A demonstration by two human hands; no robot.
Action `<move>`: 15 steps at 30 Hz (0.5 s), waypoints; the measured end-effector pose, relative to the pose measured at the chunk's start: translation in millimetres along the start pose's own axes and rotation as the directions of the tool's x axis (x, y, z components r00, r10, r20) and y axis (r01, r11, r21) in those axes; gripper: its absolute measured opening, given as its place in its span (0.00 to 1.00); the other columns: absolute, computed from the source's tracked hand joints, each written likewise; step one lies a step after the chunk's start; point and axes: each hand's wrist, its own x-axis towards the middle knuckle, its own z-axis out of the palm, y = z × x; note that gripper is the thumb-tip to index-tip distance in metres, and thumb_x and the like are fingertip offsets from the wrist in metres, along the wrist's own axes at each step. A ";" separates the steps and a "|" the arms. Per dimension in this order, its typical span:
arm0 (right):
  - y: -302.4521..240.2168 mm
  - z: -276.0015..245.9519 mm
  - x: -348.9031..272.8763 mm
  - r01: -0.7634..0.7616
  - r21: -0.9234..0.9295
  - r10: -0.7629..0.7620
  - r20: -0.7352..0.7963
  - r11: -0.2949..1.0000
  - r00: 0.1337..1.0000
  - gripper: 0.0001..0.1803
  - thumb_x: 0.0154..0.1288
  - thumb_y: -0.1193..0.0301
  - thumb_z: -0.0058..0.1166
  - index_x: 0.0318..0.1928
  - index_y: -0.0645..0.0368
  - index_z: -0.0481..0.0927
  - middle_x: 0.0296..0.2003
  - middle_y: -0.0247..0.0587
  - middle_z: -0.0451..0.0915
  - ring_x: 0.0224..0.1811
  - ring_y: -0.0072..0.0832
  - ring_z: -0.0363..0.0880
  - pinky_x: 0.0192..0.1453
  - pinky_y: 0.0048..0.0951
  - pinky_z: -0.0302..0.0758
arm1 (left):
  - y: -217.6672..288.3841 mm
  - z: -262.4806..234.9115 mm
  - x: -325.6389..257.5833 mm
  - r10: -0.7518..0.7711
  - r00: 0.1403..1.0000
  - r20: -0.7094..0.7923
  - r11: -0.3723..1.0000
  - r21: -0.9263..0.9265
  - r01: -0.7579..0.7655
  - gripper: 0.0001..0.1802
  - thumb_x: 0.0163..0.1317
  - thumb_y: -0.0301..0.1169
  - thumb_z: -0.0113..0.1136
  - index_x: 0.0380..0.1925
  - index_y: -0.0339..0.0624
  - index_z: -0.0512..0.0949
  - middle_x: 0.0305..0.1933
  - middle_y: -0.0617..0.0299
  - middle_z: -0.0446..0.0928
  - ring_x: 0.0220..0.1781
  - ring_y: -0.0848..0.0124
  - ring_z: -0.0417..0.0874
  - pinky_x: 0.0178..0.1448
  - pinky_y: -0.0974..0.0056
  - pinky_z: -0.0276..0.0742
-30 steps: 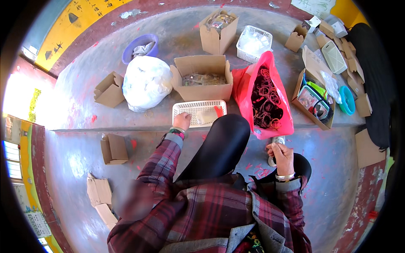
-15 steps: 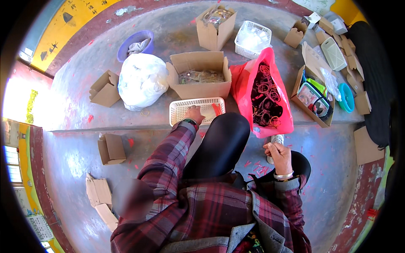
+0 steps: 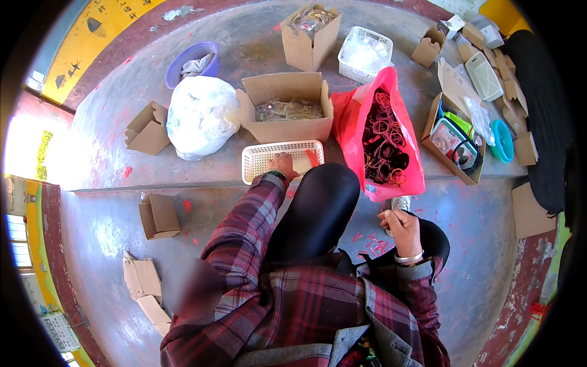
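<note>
My left hand (image 3: pixel 282 165) reaches over the near side of a cream plastic basket (image 3: pixel 247 164), its fingers spread down inside. I see nothing gripped in it. Red strips (image 3: pixel 313 158) lie at the basket's right end. Above my right knee, my right hand (image 3: pixel 403 232) is closed in a pinch; whatever its fingertips may hold is too small to make out. Just beyond that hand stands a red bag (image 3: pixel 411 147), open at the top and filled with many thin, dark pinkish loops (image 3: pixel 384 137).
Behind the basket stands an open cardboard box (image 3: pixel 293 131) holding clear plastic packets. A stuffed white bag (image 3: pixel 203 119) sits to its left, near a purple basin (image 3: pixel 174 67). Another carton (image 3: pixel 454 162) holds mixed items at right. A step edge (image 3: pixel 153 188) crosses the floor.
The view has shifted slightly. My left hand stays in the basket and my right hand stays pinched above the knee, with only slight movement.
</note>
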 end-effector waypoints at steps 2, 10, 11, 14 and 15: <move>1.6 0.4 0.2 0.005 0.010 -0.005 0.005 1.000 1.000 0.13 0.64 0.69 0.48 0.32 0.68 0.79 0.21 0.35 0.76 0.26 0.19 0.73 0.32 0.21 0.70 | -1.4 4.6 1.8 0.016 1.000 -0.012 1.000 0.008 -0.016 0.33 0.42 0.46 0.64 0.48 0.42 0.72 0.53 0.53 0.69 0.59 0.55 0.66 0.60 0.51 0.63; -2.1 0.1 -1.6 0.016 -0.002 -0.016 0.008 1.000 1.000 0.13 0.64 0.70 0.47 0.31 0.68 0.79 0.21 0.35 0.76 0.25 0.18 0.72 0.32 0.20 0.70 | -2.6 13.8 1.4 0.023 0.998 -0.055 1.000 0.017 -0.022 0.19 0.49 0.34 0.58 0.43 0.45 0.75 0.51 0.55 0.71 0.57 0.58 0.67 0.56 0.52 0.66; -1.2 -0.1 -1.6 0.020 -0.005 -0.020 0.006 1.000 1.000 0.13 0.64 0.70 0.47 0.31 0.68 0.79 0.21 0.35 0.76 0.25 0.18 0.72 0.32 0.20 0.70 | -1.7 13.4 1.2 0.023 0.997 -0.071 1.000 0.022 -0.022 0.18 0.49 0.33 0.57 0.42 0.45 0.75 0.50 0.56 0.71 0.57 0.58 0.68 0.56 0.52 0.66; -1.3 0.3 -1.6 0.026 -0.012 -0.026 0.002 1.000 1.000 0.13 0.64 0.70 0.47 0.31 0.68 0.79 0.21 0.35 0.76 0.25 0.18 0.72 0.32 0.20 0.69 | 1.3 11.4 -1.3 0.025 0.995 -0.099 0.999 0.026 -0.023 0.16 0.49 0.31 0.55 0.41 0.45 0.76 0.49 0.56 0.71 0.56 0.58 0.68 0.55 0.52 0.67; -1.2 0.2 -1.9 0.026 -0.014 -0.026 0.000 1.000 1.000 0.13 0.64 0.70 0.47 0.31 0.68 0.79 0.21 0.35 0.76 0.25 0.18 0.72 0.32 0.20 0.69 | 2.4 8.5 -2.9 0.028 0.995 -0.097 0.999 0.018 -0.026 0.16 0.49 0.31 0.55 0.41 0.45 0.76 0.49 0.56 0.71 0.56 0.58 0.68 0.55 0.52 0.67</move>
